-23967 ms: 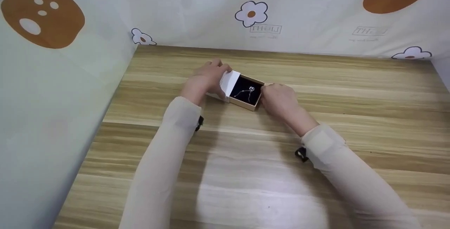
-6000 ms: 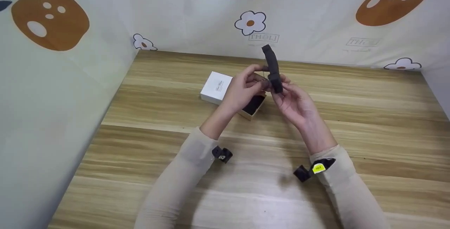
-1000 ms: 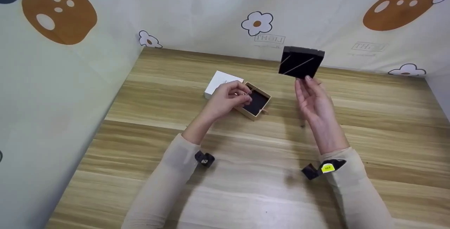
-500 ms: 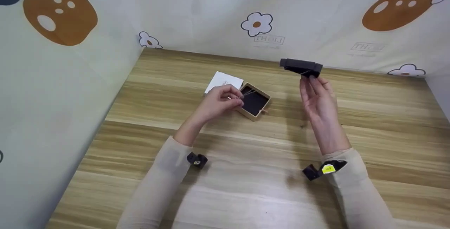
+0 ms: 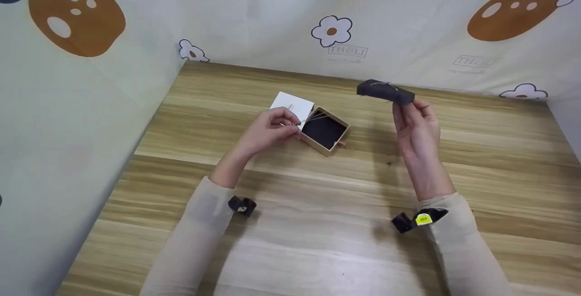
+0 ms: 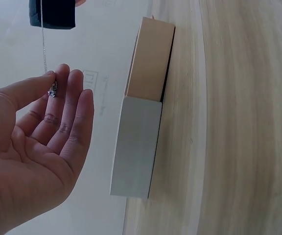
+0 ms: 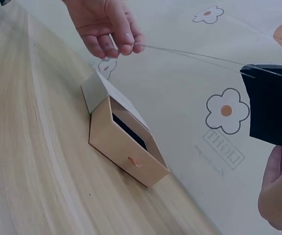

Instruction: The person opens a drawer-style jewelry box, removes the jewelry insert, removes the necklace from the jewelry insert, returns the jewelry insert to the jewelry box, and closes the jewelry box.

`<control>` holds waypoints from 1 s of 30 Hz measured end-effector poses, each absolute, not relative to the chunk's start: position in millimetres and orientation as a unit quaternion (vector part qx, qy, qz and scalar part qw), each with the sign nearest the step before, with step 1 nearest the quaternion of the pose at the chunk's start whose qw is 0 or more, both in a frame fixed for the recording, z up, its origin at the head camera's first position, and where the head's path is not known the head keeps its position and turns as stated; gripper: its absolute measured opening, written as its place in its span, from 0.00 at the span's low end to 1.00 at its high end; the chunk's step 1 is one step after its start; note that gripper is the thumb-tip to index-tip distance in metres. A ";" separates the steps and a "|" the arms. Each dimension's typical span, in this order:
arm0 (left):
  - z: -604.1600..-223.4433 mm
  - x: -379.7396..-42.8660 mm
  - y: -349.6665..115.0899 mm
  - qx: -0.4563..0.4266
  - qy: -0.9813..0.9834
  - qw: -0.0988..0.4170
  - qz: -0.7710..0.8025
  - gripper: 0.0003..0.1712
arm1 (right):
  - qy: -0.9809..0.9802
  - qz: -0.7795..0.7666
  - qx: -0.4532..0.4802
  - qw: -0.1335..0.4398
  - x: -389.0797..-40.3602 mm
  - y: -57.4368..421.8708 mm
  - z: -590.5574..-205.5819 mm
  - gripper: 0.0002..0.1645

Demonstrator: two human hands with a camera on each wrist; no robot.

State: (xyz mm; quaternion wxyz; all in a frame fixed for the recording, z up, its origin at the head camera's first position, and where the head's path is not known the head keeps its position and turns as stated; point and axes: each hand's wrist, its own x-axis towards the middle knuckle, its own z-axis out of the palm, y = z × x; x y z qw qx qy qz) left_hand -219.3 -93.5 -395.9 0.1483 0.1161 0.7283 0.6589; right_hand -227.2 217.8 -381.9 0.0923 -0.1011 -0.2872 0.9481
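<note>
Thumb and fingertips of my left hand (image 5: 268,133) pinch a silver necklace by its small sparkling pendant (image 6: 53,90). Its thin chain (image 7: 199,54) stretches in two strands across to a black padded insert (image 5: 383,91) and runs over that insert's edge. In my right hand (image 5: 418,128) the insert is held up by one corner, thumb against fingers, above the table. Between the hands, a tan drawer box (image 5: 313,144) with a dark bottom sticks out of its white sleeve (image 5: 292,102); the left hand overlaps the sleeve in the head view.
The box lies on a wood-grain table (image 5: 317,223). A small pinkish pull tab (image 7: 134,162) is on the drawer's front. Behind the table hangs a pale printed curtain (image 5: 263,23). Black wrist cameras sit on both sleeves.
The necklace and insert have come out of the box since the oldest frame. Over the last second my left hand moves left, drawing the chain out, while the insert tilts in my right hand.
</note>
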 end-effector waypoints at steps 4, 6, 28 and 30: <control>-395.1 -218.3 -100.1 0.117 0.735 0.144 0.652 0.10 | -0.305 0.940 -0.096 0.116 -226.2 218.4 -381.6 0.09; -395.1 -218.3 -102.6 0.116 0.738 0.141 0.650 0.10 | -0.315 0.936 -0.096 0.127 -225.8 218.4 -381.4 0.10; -400.2 -216.2 -123.3 0.085 0.749 0.143 0.641 0.09 | -0.373 0.904 -0.049 0.204 -225.0 223.2 -384.2 0.11; -399.4 -215.8 -125.3 0.084 0.748 0.141 0.643 0.09 | -0.377 0.901 -0.045 0.208 -225.1 223.3 -384.2 0.11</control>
